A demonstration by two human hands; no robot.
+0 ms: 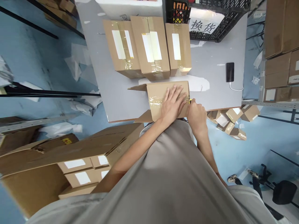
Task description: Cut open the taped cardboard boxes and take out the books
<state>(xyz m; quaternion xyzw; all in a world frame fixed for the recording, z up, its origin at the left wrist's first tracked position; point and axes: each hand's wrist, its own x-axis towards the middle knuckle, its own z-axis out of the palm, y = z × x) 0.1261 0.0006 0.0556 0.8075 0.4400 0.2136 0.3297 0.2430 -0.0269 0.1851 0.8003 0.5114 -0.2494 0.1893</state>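
Note:
A cardboard box (155,96) lies on its side at the table's near edge, with clear tape across it and flaps standing out on its left. My left hand (171,104) rests flat on the box, fingers spread. At the box's right edge, where the tape ends, my right hand (196,115) is closed in a fist. A small yellow tool (190,101), which looks like a box cutter, shows at the top of that fist and touches the box edge. Most of the tool is hidden by my fingers.
Three taped boxes (151,46) stand in a row behind. Beyond them are a white foam container (133,9) and a black crate (219,28). A phone (230,72) with a cable lies right. A large carton (35,186) holding boxes stands left; small boxes (230,121) lie on the floor.

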